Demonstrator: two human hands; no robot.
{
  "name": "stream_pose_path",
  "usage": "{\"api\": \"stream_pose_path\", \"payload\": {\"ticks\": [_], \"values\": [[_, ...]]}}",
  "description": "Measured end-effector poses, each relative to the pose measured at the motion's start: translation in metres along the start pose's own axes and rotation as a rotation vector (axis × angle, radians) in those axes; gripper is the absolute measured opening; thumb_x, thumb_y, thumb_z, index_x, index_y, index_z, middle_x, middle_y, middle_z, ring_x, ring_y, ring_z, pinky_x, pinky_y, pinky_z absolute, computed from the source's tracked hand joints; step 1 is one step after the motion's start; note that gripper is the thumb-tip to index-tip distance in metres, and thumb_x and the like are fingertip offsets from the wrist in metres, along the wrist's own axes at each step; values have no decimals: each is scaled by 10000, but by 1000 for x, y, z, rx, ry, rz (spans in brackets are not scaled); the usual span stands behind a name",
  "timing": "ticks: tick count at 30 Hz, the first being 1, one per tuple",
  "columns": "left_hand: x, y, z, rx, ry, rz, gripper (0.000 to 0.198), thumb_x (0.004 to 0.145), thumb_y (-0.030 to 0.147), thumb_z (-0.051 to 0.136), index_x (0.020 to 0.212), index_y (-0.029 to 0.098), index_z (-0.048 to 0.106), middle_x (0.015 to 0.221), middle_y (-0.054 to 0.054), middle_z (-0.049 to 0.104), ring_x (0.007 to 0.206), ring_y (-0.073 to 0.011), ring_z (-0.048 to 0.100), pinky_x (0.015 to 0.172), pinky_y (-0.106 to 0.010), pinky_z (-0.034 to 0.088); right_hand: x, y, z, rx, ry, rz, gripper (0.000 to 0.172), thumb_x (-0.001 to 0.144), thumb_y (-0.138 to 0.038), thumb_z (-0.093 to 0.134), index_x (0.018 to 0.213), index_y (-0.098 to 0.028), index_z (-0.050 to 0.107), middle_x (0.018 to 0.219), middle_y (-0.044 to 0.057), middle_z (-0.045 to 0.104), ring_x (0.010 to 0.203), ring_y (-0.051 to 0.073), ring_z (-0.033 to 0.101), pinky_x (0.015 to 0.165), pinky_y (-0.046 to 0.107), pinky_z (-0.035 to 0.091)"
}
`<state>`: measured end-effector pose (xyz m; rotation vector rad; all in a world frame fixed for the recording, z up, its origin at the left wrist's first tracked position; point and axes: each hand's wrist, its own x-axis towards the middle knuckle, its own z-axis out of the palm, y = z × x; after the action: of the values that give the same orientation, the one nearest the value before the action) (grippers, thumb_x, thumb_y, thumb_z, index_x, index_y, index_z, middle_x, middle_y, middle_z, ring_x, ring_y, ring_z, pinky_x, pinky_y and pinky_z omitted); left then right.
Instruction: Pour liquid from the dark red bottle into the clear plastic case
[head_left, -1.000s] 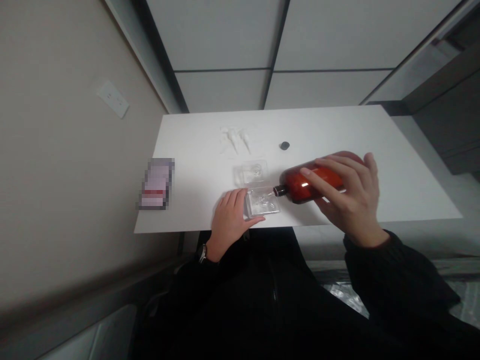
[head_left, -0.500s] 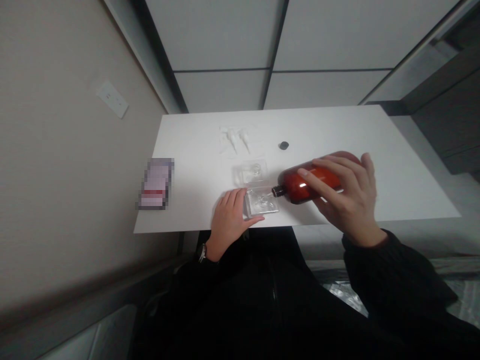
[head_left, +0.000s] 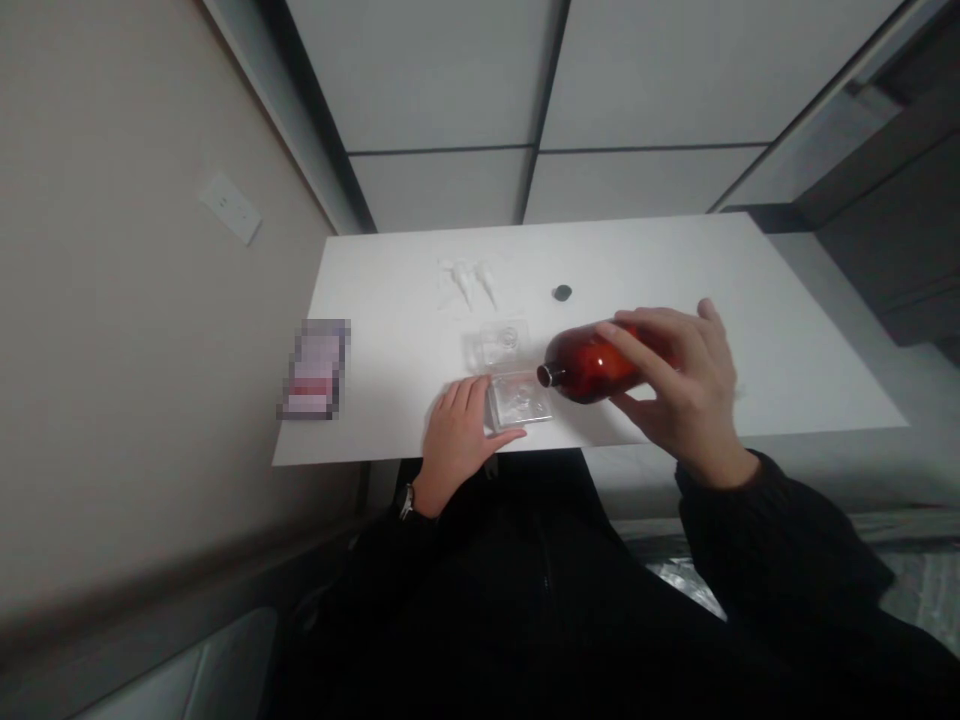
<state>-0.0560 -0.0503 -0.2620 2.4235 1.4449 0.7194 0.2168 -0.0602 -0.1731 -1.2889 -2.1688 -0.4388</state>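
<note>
My right hand (head_left: 679,385) is wrapped round an amber bottle (head_left: 585,365) that lies tipped on its side, its open dark neck pointing left over a small clear plastic tray (head_left: 519,404). My left hand (head_left: 461,435) rests on the white table (head_left: 750,300) with its fingers against the tray's left edge, thumb along the tray's near side. A second clear tray (head_left: 502,345) sits just behind the first.
A small dark cap (head_left: 562,293) lies on the table behind the bottle. A few white pipette-like pieces (head_left: 469,280) lie at the back middle. A blurred-out card (head_left: 315,368) overhangs the table's left edge, by the beige wall with a socket (head_left: 230,207).
The bottle has moved a little left and its neck now reaches further over the near tray. My left hand has stayed at the tray.
</note>
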Motion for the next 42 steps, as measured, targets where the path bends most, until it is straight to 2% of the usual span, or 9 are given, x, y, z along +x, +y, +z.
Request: {"api": "stream_pose_path", "payload": {"ticks": [8,14,19,26,32,35,38,40,42], "values": [[-10,-7,1,-57,52,-23,795,767,552,916,1365,170,558,1275,-156,713,1175,-351,689,1041,-497,567,-2,3,-14,188,123,175,835,889,-401,829,1614,-353,416,1354,131,668,1202,362,671,1160,684,456],[-19,-29,-24,-47,120,-137,730,826,424,895,1426,209,541,1338,-133,699,1228,-325,689,1077,-474,568,-30,19,-10,311,197,302,850,833,-475,882,1573,-318,493,1357,144,678,1193,369,682,1039,591,561],[-8,-56,-51,24,93,-229,720,832,401,873,1442,198,549,1317,-129,705,1156,-313,716,1040,-459,586,-51,25,-10,362,236,384,821,833,-517,872,1550,-312,530,1346,141,691,1186,384,687,1012,603,565],[23,-73,-63,-19,-11,-295,708,853,367,846,1474,181,561,1513,-153,637,1394,-357,616,1201,-503,473,-68,28,-16,391,234,449,779,854,-556,835,1543,-352,533,1341,124,695,1183,403,676,996,631,560],[49,-81,-57,-53,-84,-241,733,849,370,843,1489,161,551,1500,-197,640,1408,-375,611,1206,-551,459,-79,35,-15,363,240,461,792,858,-585,820,1553,-349,520,1337,124,696,1151,397,689,983,617,570],[62,-83,-60,-70,-117,-176,929,759,389,916,1543,148,480,1574,-224,565,1466,-369,559,1240,-547,423,-82,38,-13,346,255,453,781,862,-564,823,1552,-359,518,1330,118,701,1151,399,696,966,616,582],[77,-77,-67,-131,-118,-32,1152,686,435,970,1622,164,356,1681,-237,419,1539,-350,472,1285,-524,364,-84,40,-9,340,263,439,779,863,-558,824,1552,-363,518,1324,117,705,1146,401,701,949,617,589],[87,-70,-70,-176,-131,76,1123,703,456,964,1621,204,370,1677,-204,440,1530,-327,486,1284,-509,369,-84,41,-6,344,261,435,779,864,-560,824,1552,-358,520,1325,117,706,1141,397,703,941,609,592],[95,-63,-70,-194,-162,145,994,735,437,950,1574,247,453,1606,-152,548,1484,-301,542,1260,-494,408,-84,41,-3,352,252,438,784,863,-550,829,1552,-343,521,1330,118,705,1154,391,699,944,593,592]]}}
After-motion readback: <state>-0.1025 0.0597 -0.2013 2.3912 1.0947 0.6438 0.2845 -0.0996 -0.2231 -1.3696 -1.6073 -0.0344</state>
